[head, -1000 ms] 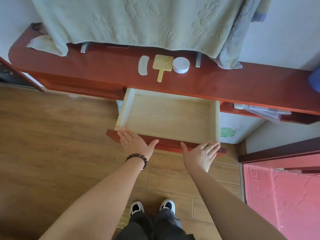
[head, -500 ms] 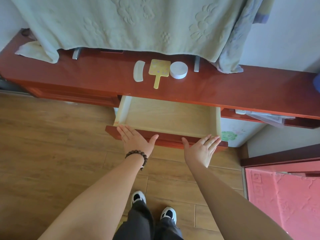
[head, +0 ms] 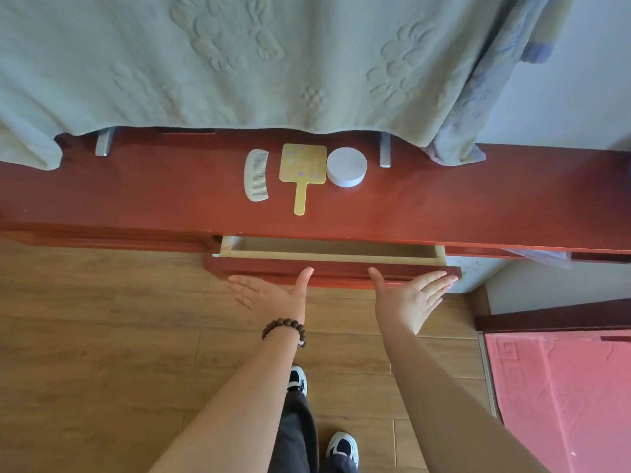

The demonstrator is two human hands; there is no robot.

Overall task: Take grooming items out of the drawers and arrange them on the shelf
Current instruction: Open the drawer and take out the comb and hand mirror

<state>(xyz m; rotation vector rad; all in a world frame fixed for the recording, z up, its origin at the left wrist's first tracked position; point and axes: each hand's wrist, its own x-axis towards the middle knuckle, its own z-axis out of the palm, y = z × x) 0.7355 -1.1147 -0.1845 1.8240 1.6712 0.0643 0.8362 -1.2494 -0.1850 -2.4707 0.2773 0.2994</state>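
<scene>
Both flat, straight-fingered hands, left hand (head: 273, 295) and right hand (head: 408, 298), pressed the drawer (head: 333, 271) front at 6 o'clock of the comb (head: 256, 179), mirror (head: 302, 172) and jar (head: 346, 166) on the shelf (head: 136, 199); closing seemingly remained.

A home bedroom: draped blanket (head: 239, 63), wooden shelf (head: 136, 196), floorboards (head: 85, 336).
</scene>
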